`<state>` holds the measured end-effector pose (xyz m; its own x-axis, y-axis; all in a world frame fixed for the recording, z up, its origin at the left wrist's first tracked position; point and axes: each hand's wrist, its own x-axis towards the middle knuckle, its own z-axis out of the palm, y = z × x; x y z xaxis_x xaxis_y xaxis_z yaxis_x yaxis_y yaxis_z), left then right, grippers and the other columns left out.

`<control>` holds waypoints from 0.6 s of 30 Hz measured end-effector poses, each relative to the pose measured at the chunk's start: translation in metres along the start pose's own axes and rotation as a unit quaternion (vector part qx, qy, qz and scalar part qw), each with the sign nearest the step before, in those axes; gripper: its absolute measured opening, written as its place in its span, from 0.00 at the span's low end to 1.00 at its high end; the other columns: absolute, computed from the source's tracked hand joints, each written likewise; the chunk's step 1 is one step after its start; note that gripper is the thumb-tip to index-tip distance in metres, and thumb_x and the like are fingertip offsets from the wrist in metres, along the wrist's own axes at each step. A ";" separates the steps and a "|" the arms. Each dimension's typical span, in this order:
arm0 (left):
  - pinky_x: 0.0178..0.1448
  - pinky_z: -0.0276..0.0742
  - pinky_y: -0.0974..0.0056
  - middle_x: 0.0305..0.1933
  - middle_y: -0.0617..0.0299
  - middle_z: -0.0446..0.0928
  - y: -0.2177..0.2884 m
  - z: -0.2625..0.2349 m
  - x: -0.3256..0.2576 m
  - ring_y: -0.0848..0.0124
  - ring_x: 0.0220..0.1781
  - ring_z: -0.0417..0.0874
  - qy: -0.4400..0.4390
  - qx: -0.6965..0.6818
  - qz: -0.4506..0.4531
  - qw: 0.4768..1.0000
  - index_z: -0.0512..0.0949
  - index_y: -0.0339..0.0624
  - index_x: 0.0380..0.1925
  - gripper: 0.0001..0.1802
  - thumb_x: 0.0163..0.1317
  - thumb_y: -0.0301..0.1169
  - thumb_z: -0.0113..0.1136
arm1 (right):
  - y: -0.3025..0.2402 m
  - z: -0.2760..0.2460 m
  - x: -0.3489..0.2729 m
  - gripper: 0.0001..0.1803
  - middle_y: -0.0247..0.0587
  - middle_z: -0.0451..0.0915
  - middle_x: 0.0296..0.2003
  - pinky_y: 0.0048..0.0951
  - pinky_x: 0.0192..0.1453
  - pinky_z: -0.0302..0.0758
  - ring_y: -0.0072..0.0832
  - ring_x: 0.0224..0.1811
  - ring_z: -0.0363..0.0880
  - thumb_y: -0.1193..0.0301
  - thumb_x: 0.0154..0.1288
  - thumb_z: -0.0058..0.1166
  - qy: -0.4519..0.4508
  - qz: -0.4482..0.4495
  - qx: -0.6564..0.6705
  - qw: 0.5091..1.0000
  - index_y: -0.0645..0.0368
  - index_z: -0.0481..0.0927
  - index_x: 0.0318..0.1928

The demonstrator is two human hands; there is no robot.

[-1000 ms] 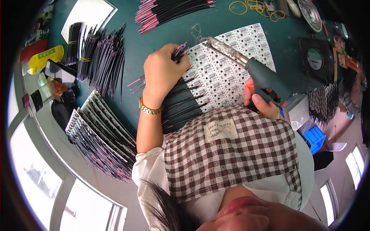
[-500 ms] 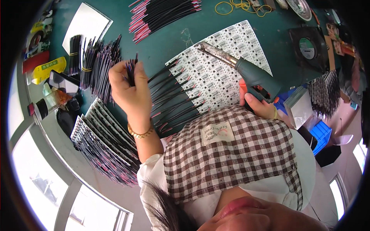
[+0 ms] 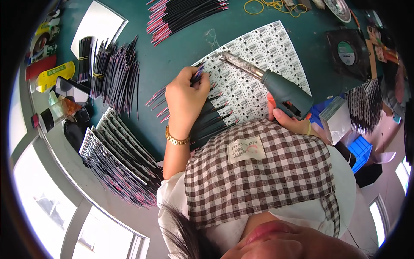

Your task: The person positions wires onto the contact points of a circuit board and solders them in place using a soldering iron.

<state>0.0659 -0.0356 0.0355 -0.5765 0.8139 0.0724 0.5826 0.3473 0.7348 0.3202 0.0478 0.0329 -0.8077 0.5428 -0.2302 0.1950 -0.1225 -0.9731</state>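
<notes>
My left hand (image 3: 185, 97) is closed, its fingertips pinching thin dark wires (image 3: 199, 74) at the left edge of a white printed circuit board sheet (image 3: 267, 52). Under and beside that hand, several black wires (image 3: 211, 117) with reddish ends run leftward from the board's edge. My right hand (image 3: 290, 122) is wrapped around the handle of a dark green soldering gun (image 3: 282, 86) with an orange trigger. Its metal barrel points up and left over the board, and I cannot tell whether the tip touches it.
Bundles of dark wires (image 3: 114, 71) lie at left, and a pile of red-ended black wires (image 3: 185, 17) at the far side. Stacked wired boards (image 3: 116, 151) stand lower left. A solder spool (image 3: 346, 53), yellow rubber bands (image 3: 276, 5) and a blue crate (image 3: 360, 151) are around the rest.
My left hand has moved right with the wires, from beside the wire bundles to the board's left edge. The soldering gun has stayed nearly in place over the board.
</notes>
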 end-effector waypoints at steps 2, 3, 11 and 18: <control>0.25 0.71 0.68 0.17 0.59 0.76 -0.001 0.006 0.003 0.70 0.17 0.76 -0.010 0.024 0.000 1.000 0.78 0.39 0.25 0.08 0.50 0.31 0.66 | 0.004 0.000 -0.003 0.10 0.36 0.73 0.28 0.23 0.36 0.67 0.20 0.30 0.70 0.68 0.64 0.48 0.011 -0.027 -0.013 0.999 0.62 0.72 0.40; 0.25 0.71 0.67 0.17 0.59 0.76 0.000 0.007 0.004 0.69 0.17 0.77 -0.008 0.038 -0.005 0.999 0.78 0.40 0.25 0.08 0.50 0.32 0.66 | 0.006 -0.002 -0.004 0.10 0.36 0.73 0.28 0.23 0.37 0.67 0.19 0.31 0.70 0.68 0.64 0.48 -0.002 -0.013 -0.026 1.000 0.61 0.72 0.41; 0.24 0.71 0.67 0.14 0.61 0.76 -0.001 0.014 0.003 0.68 0.16 0.78 0.017 0.053 -0.004 0.998 0.78 0.43 0.25 0.08 0.48 0.32 0.66 | 0.003 -0.006 -0.001 0.08 0.35 0.81 0.31 0.23 0.41 0.76 0.19 0.35 0.79 0.74 0.55 0.60 -0.011 0.041 -0.037 0.998 0.62 0.79 0.36; 0.25 0.72 0.64 0.15 0.61 0.76 0.002 0.015 0.005 0.65 0.17 0.78 0.018 0.063 -0.018 0.998 0.78 0.43 0.25 0.08 0.48 0.33 0.65 | 0.004 -0.004 -0.002 0.08 0.35 0.81 0.32 0.25 0.40 0.77 0.23 0.36 0.81 0.73 0.56 0.59 -0.023 0.068 -0.033 0.997 0.62 0.79 0.37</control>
<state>0.0726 -0.0245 0.0270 -0.6182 0.7826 0.0732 0.6263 0.4341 0.6476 0.3242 0.0494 0.0298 -0.7956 0.4860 -0.3618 0.3400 -0.1362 -0.9305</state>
